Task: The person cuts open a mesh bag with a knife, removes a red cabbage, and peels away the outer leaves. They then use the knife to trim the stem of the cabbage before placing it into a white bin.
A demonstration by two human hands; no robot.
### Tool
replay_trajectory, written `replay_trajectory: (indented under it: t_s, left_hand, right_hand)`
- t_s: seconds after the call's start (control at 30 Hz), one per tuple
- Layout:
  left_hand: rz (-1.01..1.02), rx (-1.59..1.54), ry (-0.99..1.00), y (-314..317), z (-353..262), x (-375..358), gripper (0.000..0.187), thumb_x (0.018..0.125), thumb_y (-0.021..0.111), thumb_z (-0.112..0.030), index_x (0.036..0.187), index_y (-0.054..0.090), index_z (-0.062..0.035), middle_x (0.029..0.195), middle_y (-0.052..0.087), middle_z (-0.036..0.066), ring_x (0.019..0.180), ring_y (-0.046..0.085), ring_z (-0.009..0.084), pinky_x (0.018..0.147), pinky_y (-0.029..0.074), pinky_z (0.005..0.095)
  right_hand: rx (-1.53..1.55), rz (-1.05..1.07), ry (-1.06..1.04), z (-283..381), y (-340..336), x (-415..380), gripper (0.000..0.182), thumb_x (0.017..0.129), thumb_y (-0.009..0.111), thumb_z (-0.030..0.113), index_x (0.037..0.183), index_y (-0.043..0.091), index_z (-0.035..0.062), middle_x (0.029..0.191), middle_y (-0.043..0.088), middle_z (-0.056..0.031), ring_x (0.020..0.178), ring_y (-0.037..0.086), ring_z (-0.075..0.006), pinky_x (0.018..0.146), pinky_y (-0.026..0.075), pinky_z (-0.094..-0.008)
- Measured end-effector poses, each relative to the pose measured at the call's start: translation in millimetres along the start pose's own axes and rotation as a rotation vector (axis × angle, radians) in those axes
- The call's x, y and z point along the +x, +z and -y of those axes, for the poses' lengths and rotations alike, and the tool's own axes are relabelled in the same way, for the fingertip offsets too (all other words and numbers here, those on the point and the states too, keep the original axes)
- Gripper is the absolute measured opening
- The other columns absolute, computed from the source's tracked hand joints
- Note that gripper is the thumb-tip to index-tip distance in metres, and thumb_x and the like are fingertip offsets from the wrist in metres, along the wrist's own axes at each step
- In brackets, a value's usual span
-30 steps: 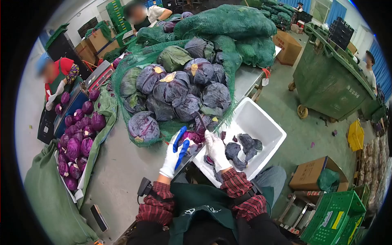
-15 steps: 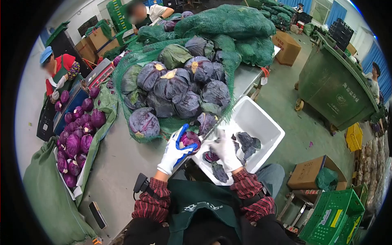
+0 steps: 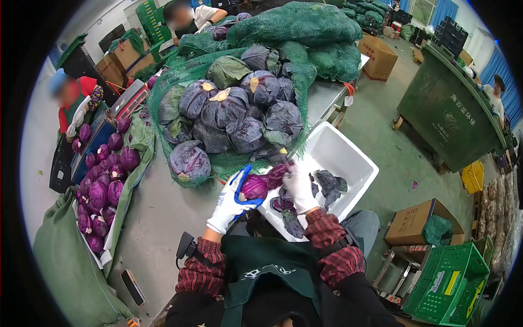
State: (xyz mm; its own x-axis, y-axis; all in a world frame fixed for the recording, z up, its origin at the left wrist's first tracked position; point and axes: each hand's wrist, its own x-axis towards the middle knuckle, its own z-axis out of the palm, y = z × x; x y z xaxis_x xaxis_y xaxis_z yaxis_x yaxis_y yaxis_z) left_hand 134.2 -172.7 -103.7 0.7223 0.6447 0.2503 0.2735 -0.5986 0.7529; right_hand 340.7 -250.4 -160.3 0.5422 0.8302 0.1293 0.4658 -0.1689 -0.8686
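Note:
My left hand [image 3: 230, 203], in a white glove with blue palm, is closed round a small peeled red cabbage [image 3: 254, 187] above the table edge. To its right my right hand [image 3: 299, 188], in a white glove and slightly blurred, grips a purple cabbage leaf [image 3: 278, 175] at the cabbage's side. Its fingertips are partly smeared. Below the right hand is a white foam box [image 3: 357, 197] holding dark loose leaves [image 3: 328, 187]. Just beyond my hands, several unpeeled red cabbages [image 3: 223, 109] lie in an opened green net sack [image 3: 158, 117].
Peeled cabbages [image 3: 98, 193] are heaped at the left beside green cloth [image 3: 65, 256]. A phone-like object [image 3: 132, 287] lies on the metal table [image 3: 155, 229]. Full net sacks [image 3: 297, 24] stand behind. A green wheeled bin [image 3: 444, 117] and green crate [image 3: 441, 289] are at the right. Co-workers stand around.
My right hand has moved slightly left and up from over the box, and a purple leaf now shows between it and the cabbage. The cabbage shows more smooth purple surface. The view has shifted a little.

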Motion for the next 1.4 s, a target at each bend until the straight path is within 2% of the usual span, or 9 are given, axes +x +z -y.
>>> replay_trajectory:
  t_s: [0.1,0.23,0.37,0.53,0.7,0.9,1.03,1.2,1.4]
  left_hand:
    - [-0.029,-0.108,-0.045,-3.1,16.5,-7.9,0.098,0.062,0.086,-0.028,0.141,0.036,-0.0021,0.136,0.045,0.016,0.124,0.046,0.0274,0.106,0.036,0.0368]
    - [-0.153,-0.567,-0.198,2.5,24.5,-11.3,0.088,0.065,0.084,-0.011,0.139,0.038,-0.0019,0.138,0.044,0.013,0.123,0.046,0.0219,0.105,0.037,0.0343]
    - [-0.227,-0.580,-0.147,23.1,19.7,-9.7,0.086,0.065,0.083,-0.010,0.139,0.039,-0.0027,0.139,0.043,0.010,0.124,0.045,0.0214,0.106,0.036,0.0343]
    - [0.013,-0.099,0.000,12.1,-17.9,7.7,0.084,0.066,0.081,-0.028,0.137,0.042,-0.0057,0.138,0.046,0.014,0.128,0.042,0.0311,0.108,0.034,0.0406]
    - [0.073,0.142,0.093,20.8,-22.8,19.4,0.080,0.060,0.082,-0.021,0.131,0.050,-0.0042,0.131,0.051,0.018,0.124,0.046,0.0339,0.106,0.036,0.0418]
    - [-0.015,-0.511,-0.083,39.1,-5.2,7.6,0.082,0.067,0.081,-0.019,0.137,0.043,-0.0002,0.135,0.049,0.011,0.119,0.049,0.0220,0.104,0.037,0.0352]
    - [-0.266,-1.083,-0.265,45.2,-0.9,9.3,0.049,0.095,0.054,-0.025,0.139,0.040,-0.0073,0.129,0.050,0.010,0.118,0.050,0.0206,0.100,0.041,0.0358]
    - [-0.044,-0.773,-0.415,15.0,-16.8,1.4,0.050,0.096,0.052,-0.021,0.142,0.037,-0.0119,0.137,0.045,0.008,0.117,0.051,0.0167,0.069,0.055,0.0270]
    - [-0.017,0.122,-0.075,3.3,-4.1,11.9,0.078,0.073,0.076,-0.025,0.140,0.040,-0.0067,0.132,0.045,0.019,0.126,0.042,0.0328,0.107,0.034,0.0385]
  right_hand:
    - [-0.314,-0.234,0.082,-65.1,10.1,-0.8,0.021,0.083,0.060,0.019,0.094,0.063,0.0005,0.076,0.064,-0.0209,0.067,0.063,-0.0361,0.064,0.050,-0.0413]
    - [0.363,-0.163,0.169,-12.1,12.6,-23.9,0.050,0.083,0.070,0.034,0.116,0.059,-0.0013,0.077,0.066,-0.0077,0.059,0.060,-0.0123,0.057,0.049,-0.0292]
    - [0.353,0.239,0.349,46.8,8.4,-14.8,0.053,0.082,0.068,0.043,0.119,0.059,0.0056,0.077,0.068,-0.0095,0.069,0.064,-0.0156,0.063,0.050,-0.0307]
    - [0.122,0.184,0.071,29.9,13.0,13.8,0.038,0.085,0.056,0.036,0.104,0.066,0.0037,0.094,0.066,-0.0210,0.089,0.065,-0.0365,0.082,0.050,-0.0412]
    - [-0.105,0.018,0.031,14.4,18.2,12.5,0.033,0.087,0.055,0.030,0.094,0.064,-0.0006,0.088,0.064,-0.0250,0.084,0.064,-0.0395,0.076,0.050,-0.0456]
    - [-0.122,-0.137,0.110,-33.8,42.8,-6.1,0.037,0.087,0.059,0.035,0.091,0.063,-0.0015,0.076,0.064,-0.0239,0.072,0.065,-0.0388,0.064,0.050,-0.0450]
    - [0.322,0.105,0.300,49.0,-14.7,-26.6,0.054,0.089,0.062,0.038,0.128,0.048,0.0038,0.084,0.067,-0.0123,0.068,0.063,-0.0201,0.065,0.049,-0.0358]
    - [0.801,0.184,0.296,35.1,18.9,-24.0,0.061,0.088,0.066,0.032,0.140,0.043,0.0102,0.069,0.056,0.0012,0.052,0.050,-0.0082,0.046,0.042,-0.0247]
    - [0.533,0.168,0.179,20.3,20.6,-9.5,0.045,0.094,0.056,0.034,0.128,0.054,0.0049,0.077,0.063,-0.0009,0.051,0.048,-0.0051,0.047,0.038,-0.0218]
